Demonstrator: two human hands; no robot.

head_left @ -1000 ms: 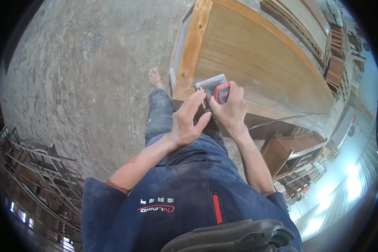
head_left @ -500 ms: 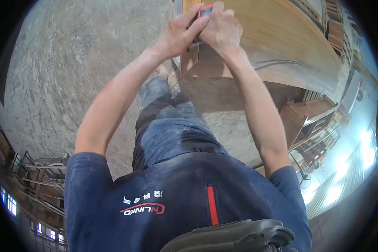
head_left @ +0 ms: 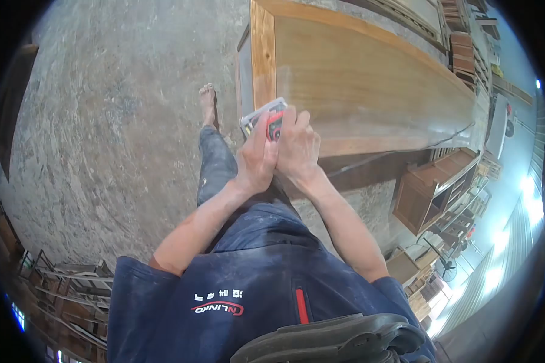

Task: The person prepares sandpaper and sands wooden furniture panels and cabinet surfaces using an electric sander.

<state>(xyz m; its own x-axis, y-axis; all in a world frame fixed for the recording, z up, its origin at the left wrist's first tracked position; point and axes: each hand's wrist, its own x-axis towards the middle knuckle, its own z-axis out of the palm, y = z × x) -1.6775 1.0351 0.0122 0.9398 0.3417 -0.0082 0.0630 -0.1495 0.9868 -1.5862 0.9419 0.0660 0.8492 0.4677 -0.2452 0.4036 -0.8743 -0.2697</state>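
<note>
A red and black power sander [head_left: 275, 125] with a pale flat base is at the near left corner of a large wooden panel [head_left: 357, 78] with a lighter frame. My right hand [head_left: 298, 142] is wrapped round the sander's body from the right. On its left side, my left hand [head_left: 257, 157] presses with closed fingers, close against my right hand. A dark cord [head_left: 399, 154] runs off to the right along the panel's near edge. The sander's underside and its contact with the wood are hidden.
A brown wooden cabinet [head_left: 433, 187] stands on the floor at the right. Stacked wooden frames [head_left: 463, 54] line the upper right. A metal rack [head_left: 72, 284] is at the lower left. My bare foot [head_left: 208, 100] rests on the concrete floor left of the panel.
Since half a second ago, both hands and the sander have come back nearer my body from the far end. Compared with a second ago, my left hand has closed onto the sander.
</note>
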